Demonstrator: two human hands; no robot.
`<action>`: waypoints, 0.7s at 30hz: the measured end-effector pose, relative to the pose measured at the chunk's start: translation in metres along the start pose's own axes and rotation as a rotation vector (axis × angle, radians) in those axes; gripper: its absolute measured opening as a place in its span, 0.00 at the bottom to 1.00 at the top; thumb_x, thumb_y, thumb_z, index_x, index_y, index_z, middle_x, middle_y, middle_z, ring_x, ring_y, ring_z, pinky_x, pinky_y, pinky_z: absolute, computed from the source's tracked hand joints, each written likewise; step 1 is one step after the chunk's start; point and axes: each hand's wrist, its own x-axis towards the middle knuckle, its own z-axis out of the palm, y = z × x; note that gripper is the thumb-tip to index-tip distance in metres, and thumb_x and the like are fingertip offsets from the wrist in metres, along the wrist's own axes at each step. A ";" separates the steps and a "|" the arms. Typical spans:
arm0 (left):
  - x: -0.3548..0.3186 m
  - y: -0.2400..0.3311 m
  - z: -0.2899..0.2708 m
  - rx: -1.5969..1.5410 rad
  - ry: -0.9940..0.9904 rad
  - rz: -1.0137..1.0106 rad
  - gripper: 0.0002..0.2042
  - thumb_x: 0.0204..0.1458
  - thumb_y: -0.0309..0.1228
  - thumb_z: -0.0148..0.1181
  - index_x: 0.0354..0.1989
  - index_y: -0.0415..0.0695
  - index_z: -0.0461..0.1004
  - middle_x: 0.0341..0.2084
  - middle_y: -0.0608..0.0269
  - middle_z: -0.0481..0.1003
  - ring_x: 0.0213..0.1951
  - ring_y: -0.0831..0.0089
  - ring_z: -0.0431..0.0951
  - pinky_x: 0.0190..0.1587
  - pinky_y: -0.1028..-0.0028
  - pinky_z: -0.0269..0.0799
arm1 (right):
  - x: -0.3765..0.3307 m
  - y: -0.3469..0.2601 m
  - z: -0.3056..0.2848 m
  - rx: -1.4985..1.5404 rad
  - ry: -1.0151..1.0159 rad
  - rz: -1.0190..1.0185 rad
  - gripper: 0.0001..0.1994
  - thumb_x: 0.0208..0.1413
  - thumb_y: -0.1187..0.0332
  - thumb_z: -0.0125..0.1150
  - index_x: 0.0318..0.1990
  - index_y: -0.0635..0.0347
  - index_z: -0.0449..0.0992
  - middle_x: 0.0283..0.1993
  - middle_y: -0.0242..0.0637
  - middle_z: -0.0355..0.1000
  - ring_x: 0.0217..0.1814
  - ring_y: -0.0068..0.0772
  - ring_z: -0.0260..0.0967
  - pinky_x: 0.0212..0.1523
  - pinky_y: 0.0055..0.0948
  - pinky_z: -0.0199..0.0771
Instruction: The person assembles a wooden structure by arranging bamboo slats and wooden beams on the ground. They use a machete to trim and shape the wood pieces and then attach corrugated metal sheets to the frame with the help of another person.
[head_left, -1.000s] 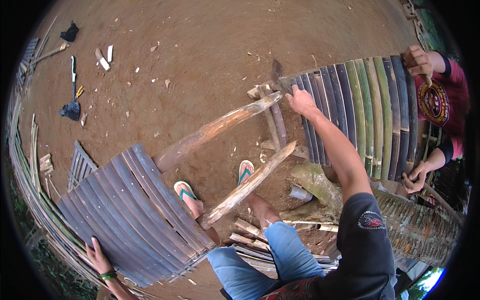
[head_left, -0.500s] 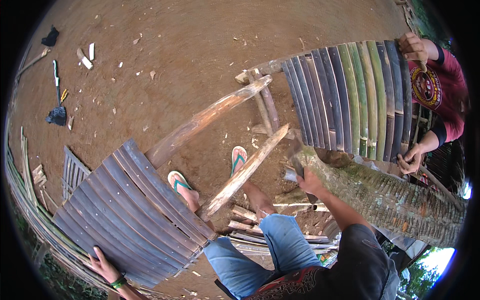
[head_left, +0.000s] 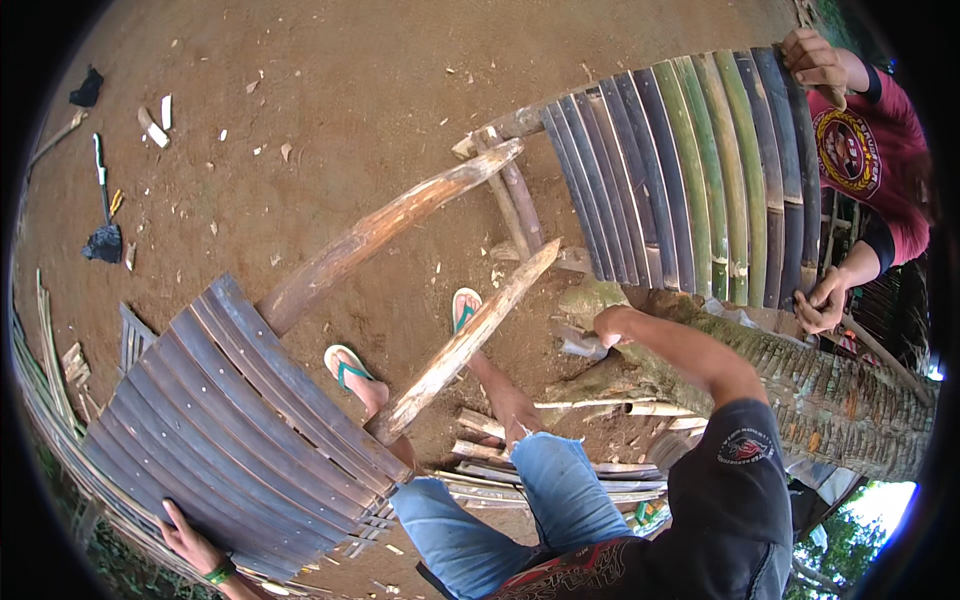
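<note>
There were two large slatted panels [head_left: 245, 430], one small slatted rack [head_left: 135, 337], two peeled poles [head_left: 395, 232] and one thick trunk [head_left: 800, 400]. The person's own hands made two, one left hand [head_left: 190, 540] and one right hand [head_left: 620, 325], and there were two feet [head_left: 370, 393], two sandals [head_left: 336, 356] and two blue trouser legs [head_left: 460, 530]. One co-worker [head_left: 895, 170] showed two more hands [head_left: 815, 62]. Two black lumps [head_left: 87, 87] and one white-gripped handle [head_left: 99, 160] were visible; the chips [head_left: 153, 128] were too small to count.

Bare brown earth [head_left: 340, 100] with pale chips [head_left: 166, 112] spreads toward twelve o'clock; dark greenery [head_left: 120, 560] edges eight o'clock; white daylight [head_left: 888, 508] glares beside green leaves [head_left: 845, 545] at four o'clock.
</note>
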 end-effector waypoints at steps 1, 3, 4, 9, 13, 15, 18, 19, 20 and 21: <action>0.001 0.007 0.004 0.020 -0.043 -0.008 0.42 0.58 0.51 0.60 0.68 0.26 0.54 0.36 0.62 0.69 0.36 0.74 0.66 0.47 0.74 0.66 | -0.004 -0.004 -0.008 -0.136 -0.068 -0.034 0.13 0.49 0.67 0.66 0.42 0.63 0.82 0.41 0.49 0.80 0.44 0.45 0.80 0.45 0.44 0.79; -0.006 0.008 -0.010 0.105 -0.034 -0.025 0.43 0.58 0.51 0.60 0.68 0.26 0.52 0.41 0.59 0.68 0.39 0.73 0.66 0.49 0.74 0.66 | 0.005 -0.013 -0.033 -0.181 0.245 -0.068 0.15 0.51 0.67 0.66 0.45 0.63 0.79 0.42 0.49 0.80 0.44 0.45 0.79 0.45 0.44 0.78; -0.006 0.003 -0.016 0.136 -0.028 -0.033 0.44 0.58 0.52 0.60 0.69 0.26 0.51 0.44 0.58 0.67 0.41 0.73 0.67 0.50 0.73 0.66 | 0.007 -0.016 -0.040 -0.201 0.412 -0.082 0.16 0.51 0.66 0.65 0.47 0.63 0.78 0.42 0.49 0.80 0.44 0.45 0.79 0.46 0.44 0.78; 0.008 -0.028 -0.014 0.064 -0.019 0.084 0.44 0.59 0.51 0.60 0.69 0.27 0.50 0.61 0.51 0.61 0.53 0.68 0.67 0.60 0.70 0.62 | -0.017 0.010 0.057 0.386 0.250 0.033 0.18 0.60 0.64 0.58 0.54 0.65 0.70 0.40 0.52 0.77 0.43 0.48 0.78 0.46 0.47 0.77; 0.004 -0.030 -0.014 0.003 -0.011 0.010 0.42 0.60 0.49 0.59 0.70 0.28 0.50 0.60 0.49 0.63 0.53 0.69 0.67 0.60 0.71 0.62 | -0.118 -0.023 0.017 0.561 0.597 -0.170 0.20 0.66 0.57 0.53 0.54 0.66 0.70 0.34 0.47 0.75 0.36 0.41 0.76 0.40 0.43 0.78; 0.008 -0.030 -0.012 0.014 0.009 0.064 0.42 0.59 0.49 0.60 0.70 0.28 0.50 0.56 0.50 0.66 0.51 0.70 0.68 0.58 0.72 0.63 | -0.139 -0.045 -0.059 0.735 0.756 -0.374 0.22 0.67 0.53 0.52 0.55 0.65 0.69 0.33 0.46 0.75 0.28 0.33 0.75 0.30 0.37 0.79; 0.012 -0.043 -0.018 0.013 0.019 0.155 0.43 0.59 0.50 0.60 0.70 0.28 0.50 0.52 0.53 0.68 0.48 0.72 0.68 0.55 0.74 0.65 | -0.138 -0.077 -0.187 0.771 1.270 -0.622 0.25 0.65 0.45 0.50 0.49 0.63 0.72 0.28 0.42 0.74 0.29 0.35 0.75 0.32 0.40 0.75; 0.008 -0.032 -0.014 -0.027 0.040 0.097 0.42 0.59 0.49 0.60 0.70 0.28 0.51 0.52 0.53 0.68 0.48 0.72 0.68 0.55 0.74 0.65 | -0.151 -0.091 -0.224 0.816 1.268 -0.645 0.24 0.65 0.47 0.51 0.45 0.63 0.72 0.28 0.43 0.74 0.31 0.37 0.75 0.34 0.41 0.74; 0.003 -0.020 -0.008 -0.072 0.060 0.041 0.42 0.59 0.49 0.60 0.70 0.28 0.51 0.52 0.53 0.68 0.49 0.72 0.68 0.55 0.74 0.65 | -0.150 -0.099 -0.247 0.845 1.268 -0.657 0.22 0.65 0.48 0.51 0.42 0.64 0.71 0.31 0.46 0.76 0.34 0.45 0.77 0.37 0.44 0.75; -0.002 -0.007 -0.005 -0.040 0.051 0.012 0.41 0.59 0.49 0.60 0.69 0.28 0.52 0.53 0.52 0.68 0.49 0.71 0.68 0.55 0.74 0.65 | -0.137 -0.098 -0.256 0.693 1.270 -0.628 0.22 0.64 0.49 0.52 0.44 0.64 0.72 0.32 0.47 0.76 0.36 0.48 0.77 0.39 0.46 0.75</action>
